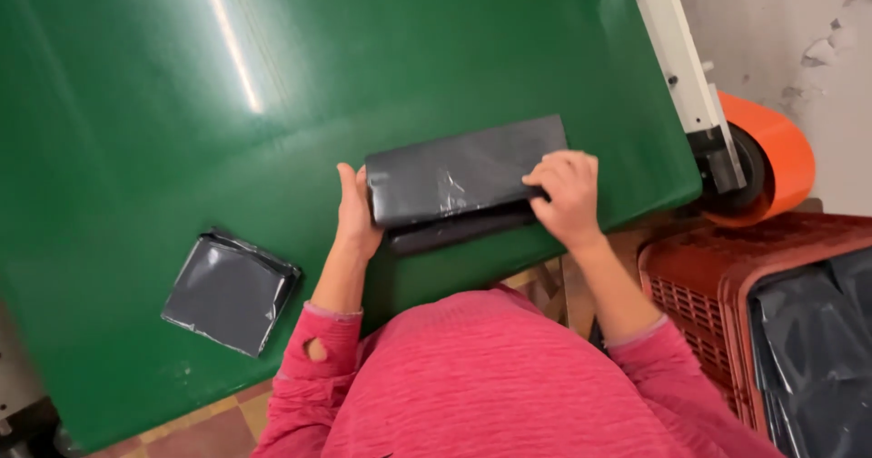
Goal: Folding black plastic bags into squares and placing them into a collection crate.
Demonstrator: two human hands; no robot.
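Lying on the green table (pixel 136 104), at its near-left part and well to the left of the dark grey folded stack of plastic bags (pixel 459 178), a square folded packet (pixel 230 290) of the same dark grey film rests flat, tilted slightly and apart from both hands. The folded stack sits close to the table's near edge, directly ahead of the person in the pink sweater (pixel 472 381). The left hand (pixel 354 215) stands against the stack's left end, fingers held together and pressed flat on that edge; it does not close around the stack. The right hand (pixel 569 195) rests on the stack's right end, fingers curled down over the upper layer, with lower layers showing beneath. To the right of the stack, beyond the table edge, stands an orange roll (pixel 772 154) on a white bracket (pixel 681 59). Below that roll sits a red-brown plastic crate (pixel 718 276) containing more dark grey film.
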